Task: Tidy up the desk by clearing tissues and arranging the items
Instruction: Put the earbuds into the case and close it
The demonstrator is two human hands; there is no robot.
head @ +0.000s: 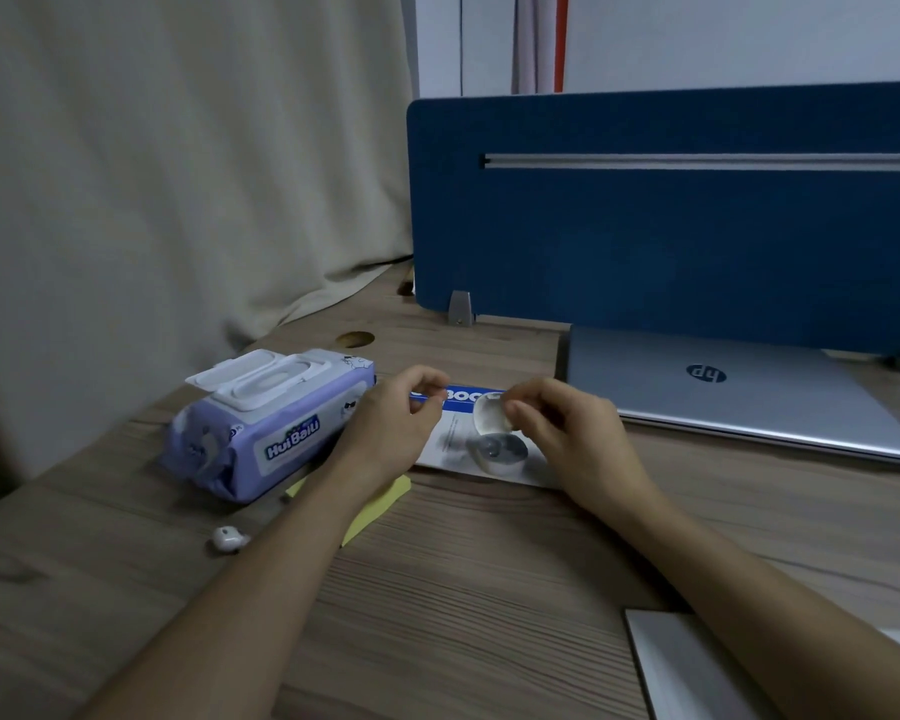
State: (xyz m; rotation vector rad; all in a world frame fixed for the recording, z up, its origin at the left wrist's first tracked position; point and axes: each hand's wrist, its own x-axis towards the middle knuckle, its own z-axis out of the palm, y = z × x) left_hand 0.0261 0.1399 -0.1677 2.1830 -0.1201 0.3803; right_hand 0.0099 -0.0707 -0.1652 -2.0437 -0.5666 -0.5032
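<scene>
Over the white box (pixel 468 449) on the bench (pixel 489 563), the right hand (pixel 567 433) pinches a small white case (pixel 491 415) (lid up); the left hand's (pixel 396 413) grip is curled, contents unclear.

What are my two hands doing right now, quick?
Left hand: fingers curled, pinching something small; what it is cannot be told.
Right hand: closed on the lid of a small white case.

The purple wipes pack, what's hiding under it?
A yellow paper pokes out from beneath the purple wipes pack, running toward the left hand's forearm. How far it goes under the pack is covered.
</scene>
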